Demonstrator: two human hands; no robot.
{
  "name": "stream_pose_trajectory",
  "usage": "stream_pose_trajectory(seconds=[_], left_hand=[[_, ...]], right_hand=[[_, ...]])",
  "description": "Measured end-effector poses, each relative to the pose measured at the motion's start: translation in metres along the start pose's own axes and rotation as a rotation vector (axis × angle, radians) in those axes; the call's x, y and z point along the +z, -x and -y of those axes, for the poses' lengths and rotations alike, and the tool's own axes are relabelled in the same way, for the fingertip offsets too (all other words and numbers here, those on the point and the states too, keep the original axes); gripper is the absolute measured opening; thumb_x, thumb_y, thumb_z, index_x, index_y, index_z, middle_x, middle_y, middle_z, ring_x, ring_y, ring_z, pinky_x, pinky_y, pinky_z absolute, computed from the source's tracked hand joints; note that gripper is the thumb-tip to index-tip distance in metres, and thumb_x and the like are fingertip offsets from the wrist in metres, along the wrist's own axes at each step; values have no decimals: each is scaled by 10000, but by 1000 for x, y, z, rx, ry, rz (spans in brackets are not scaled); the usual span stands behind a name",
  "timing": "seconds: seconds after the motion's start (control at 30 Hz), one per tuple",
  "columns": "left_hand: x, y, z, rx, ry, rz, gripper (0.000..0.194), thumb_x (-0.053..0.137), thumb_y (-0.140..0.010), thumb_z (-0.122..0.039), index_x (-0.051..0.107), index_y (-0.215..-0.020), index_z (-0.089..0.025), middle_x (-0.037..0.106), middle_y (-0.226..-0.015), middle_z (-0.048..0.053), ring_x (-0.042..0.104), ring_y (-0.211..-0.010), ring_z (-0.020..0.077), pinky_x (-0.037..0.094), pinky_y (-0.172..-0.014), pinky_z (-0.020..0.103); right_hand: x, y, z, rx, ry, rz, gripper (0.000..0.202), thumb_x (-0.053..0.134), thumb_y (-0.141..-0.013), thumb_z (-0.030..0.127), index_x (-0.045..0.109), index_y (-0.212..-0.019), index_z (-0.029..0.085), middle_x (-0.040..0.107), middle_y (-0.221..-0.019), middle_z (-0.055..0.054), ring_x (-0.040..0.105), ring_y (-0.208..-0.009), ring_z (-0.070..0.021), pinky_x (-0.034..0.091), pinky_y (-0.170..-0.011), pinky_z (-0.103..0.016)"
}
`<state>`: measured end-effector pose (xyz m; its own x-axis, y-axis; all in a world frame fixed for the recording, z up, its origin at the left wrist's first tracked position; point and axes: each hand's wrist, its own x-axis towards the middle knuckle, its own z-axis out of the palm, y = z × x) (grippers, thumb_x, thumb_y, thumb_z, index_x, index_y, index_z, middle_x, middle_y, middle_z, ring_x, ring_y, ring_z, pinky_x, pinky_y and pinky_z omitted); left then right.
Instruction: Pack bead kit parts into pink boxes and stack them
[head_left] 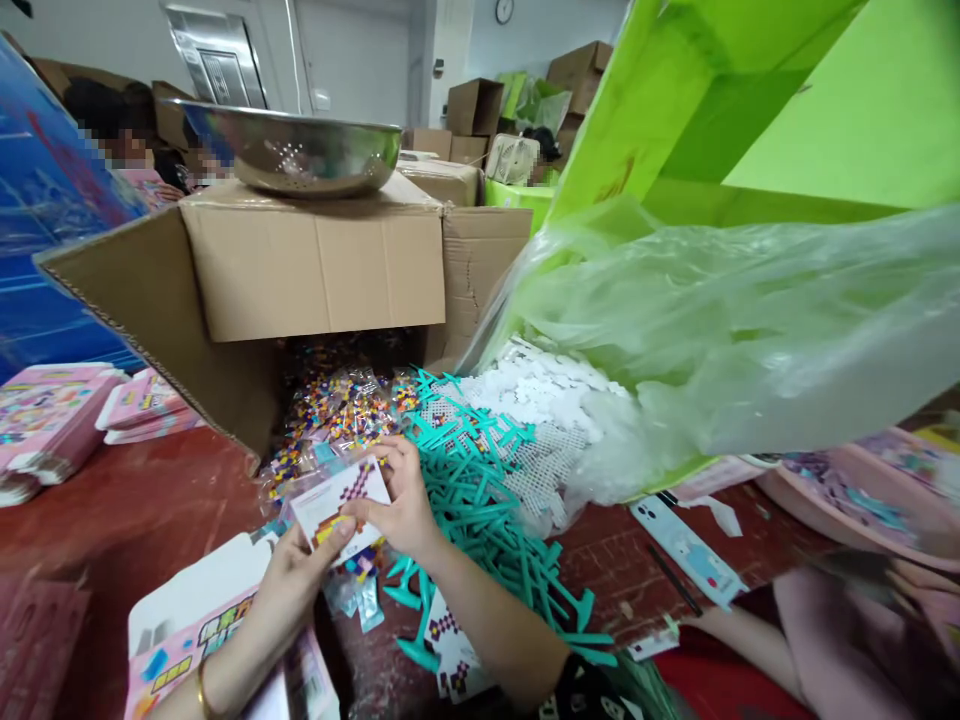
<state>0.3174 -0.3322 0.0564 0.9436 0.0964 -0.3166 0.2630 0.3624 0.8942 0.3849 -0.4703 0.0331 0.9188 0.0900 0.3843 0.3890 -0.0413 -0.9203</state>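
Nearest the camera, the left forearm (251, 630), wearing a bangle (201, 692), crosses a pink box (176, 640) on the red table (187, 490). The left hand (300, 570) pinches a white card (319, 500), thumb pressed on its face; how its other fingers lie, I cannot tell. The right hand (405, 505) pinches the same card from the opposite side, thumb on the face, fingers bent at the far edge. The card is tilted, with bead bags (341, 410) behind it and a pile of teal tools (487, 530) just to its right. More cards (454, 650) lie partly under the right forearm (487, 610). Beyond the pile are white pegboards (540, 390), beside a plastic sheet (750, 310) and a green bin (690, 80). A steel bowl (322, 150) sits on a carton (322, 250). Farther right are a phone (686, 545), a pink basin (821, 523) and a co-worker's arm (746, 635)
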Motion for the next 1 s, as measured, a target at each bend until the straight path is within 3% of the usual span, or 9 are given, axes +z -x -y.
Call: stream_pose_trajectory(seconds=[0.1,0.23,0.37,0.53,0.63,0.7,0.8,0.87,1.0], left_hand=[[-21,6,0,-213,84,-80,538,934,-501,-246,675,-959,-133,760,-888,88,726,-821,265,596,-735,330],[-50,17,1,-411,166,-49,424,826,-688,-160,645,-1070,-128,760,-945,105,737,-719,259,635,-648,388],[-54,27,3,-426,238,-117,274,648,-834,-74,626,-1107,-85,756,-953,127,753,-814,258,644,-714,350],[-38,31,2,-375,211,-147,239,602,-873,-41,636,-1105,-92,764,-895,112,754,-769,209,629,-691,258],[-29,30,6,-351,227,-160,192,584,-888,-49,648,-1063,-94,767,-888,109,752,-757,198,620,-663,245],[-26,30,11,-349,285,-139,172,585,-914,-129,657,-1066,-95,768,-900,113,753,-782,205,621,-660,255],[-25,33,18,-314,359,-42,271,722,-842,-237,670,-1069,-100,770,-948,112,749,-863,222,620,-715,260],[-28,37,20,-301,325,-18,422,847,-705,-210,671,-1072,-100,773,-958,109,746,-879,235,616,-748,263],[-37,47,19,-232,248,-82,626,917,-588,-219,644,-1142,-116,773,-974,110,748,-847,256,618,-732,301]], right_hand=[[-51,-31,-25,126,640,-8,569,705,-837,311,421,-1322,219,621,-1283,-108,612,-1176,-237,535,-964,-366],[-139,-79,-55,326,963,-91,483,649,-805,110,538,-1269,39,465,-1428,-301,324,-1424,-426,269,-1140,-621],[-179,-104,-58,380,1139,24,323,575,-810,20,655,-1122,30,635,-1233,-278,529,-1289,-379,418,-1070,-521],[-160,-85,-18,51,1145,39,423,397,-934,83,593,-1307,126,562,-1408,-154,508,-1337,-236,406,-1136,-384],[-105,-18,10,-581,853,251,474,366,-929,54,573,-1334,188,608,-1366,-98,503,-1344,-185,429,-1137,-382],[-61,34,23,-781,698,505,493,422,-930,54,531,-1382,216,557,-1431,-92,407,-1420,-203,390,-1167,-426],[-23,76,29,-579,527,748,538,606,-917,286,485,-1428,170,513,-1468,-132,397,-1426,-238,386,-1166,-425],[-29,64,20,-364,405,760,561,658,-870,449,574,-1352,177,612,-1365,-124,549,-1302,-238,483,-1074,-381],[-79,-19,-26,129,741,138,345,589,-886,407,712,-1095,161,732,-1104,-130,693,-1019,-228,568,-896,-360]])
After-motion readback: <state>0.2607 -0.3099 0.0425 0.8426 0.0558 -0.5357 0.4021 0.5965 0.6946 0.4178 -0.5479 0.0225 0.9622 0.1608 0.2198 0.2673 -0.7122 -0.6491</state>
